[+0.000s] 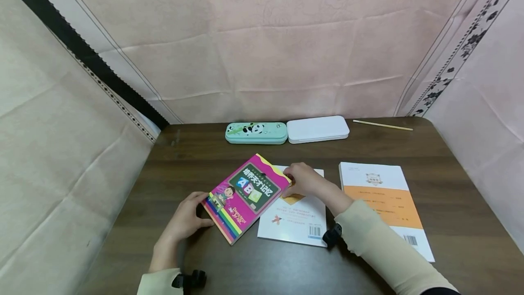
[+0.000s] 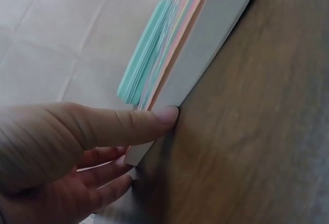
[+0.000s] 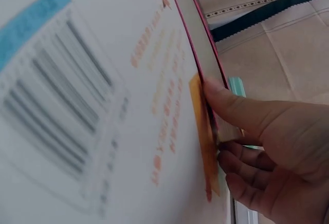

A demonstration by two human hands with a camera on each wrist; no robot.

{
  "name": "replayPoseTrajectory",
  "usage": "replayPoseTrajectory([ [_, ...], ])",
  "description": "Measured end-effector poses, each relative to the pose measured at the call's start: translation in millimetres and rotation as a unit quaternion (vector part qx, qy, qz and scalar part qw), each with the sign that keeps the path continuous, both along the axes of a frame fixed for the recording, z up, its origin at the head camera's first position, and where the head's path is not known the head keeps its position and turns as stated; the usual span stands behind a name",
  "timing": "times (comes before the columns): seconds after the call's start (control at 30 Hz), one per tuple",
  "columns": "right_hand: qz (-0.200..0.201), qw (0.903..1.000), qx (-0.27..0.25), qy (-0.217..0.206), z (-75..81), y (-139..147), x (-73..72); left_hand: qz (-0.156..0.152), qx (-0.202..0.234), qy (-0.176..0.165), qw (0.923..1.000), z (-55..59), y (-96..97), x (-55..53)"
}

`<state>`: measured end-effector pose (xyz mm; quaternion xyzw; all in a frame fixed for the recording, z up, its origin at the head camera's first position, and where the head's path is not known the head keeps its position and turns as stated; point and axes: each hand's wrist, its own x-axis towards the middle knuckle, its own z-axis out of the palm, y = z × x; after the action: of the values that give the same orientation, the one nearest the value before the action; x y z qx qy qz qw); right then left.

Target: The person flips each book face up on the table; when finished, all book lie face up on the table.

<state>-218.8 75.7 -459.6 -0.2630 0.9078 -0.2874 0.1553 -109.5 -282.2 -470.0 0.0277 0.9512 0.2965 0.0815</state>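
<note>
I've worktop (image 1: 184, 158) room beyond L hand (image 1: 186, 218); white bk (image 1: 292, 224) under R hand (image 1: 304, 181). Both grip pink bk (image 1: 245, 199), opp. corners, fingers part-curled.

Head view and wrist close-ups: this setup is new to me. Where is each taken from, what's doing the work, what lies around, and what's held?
There is no machine here: a person's bare left hand and right hand hold a pink book by its edges. The wide picture looks forward and down from the head; each close-up is taken from one wrist. A white book, partly hidden by the pink one, lies on the wooden table; to its right lies a white-and-orange book. Toward the back are a mint-green panda case, a flat white case and a thin stick.
</note>
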Motion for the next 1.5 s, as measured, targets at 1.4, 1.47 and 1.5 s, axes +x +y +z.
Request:
replayPoseTrajectory([
  [1.4, 0.022, 0.9995, 0.004, 0.021, -13.2, -48.3, -39.4, 0.060, 0.005, 0.010, 0.9981, -8.4, 5.8, 42.4],
  [1.47, 0.023, 0.9996, 0.007, 0.017, -13.1, -52.6, -40.7, 0.064, 0.002, 0.008, 0.9979, -8.3, 5.9, 43.1],
  [1.5, 0.024, 0.9995, 0.008, 0.018, -13.1, -54.8, -40.9, 0.067, 0.001, 0.007, 0.9978, -8.1, 5.9, 43.4],
])
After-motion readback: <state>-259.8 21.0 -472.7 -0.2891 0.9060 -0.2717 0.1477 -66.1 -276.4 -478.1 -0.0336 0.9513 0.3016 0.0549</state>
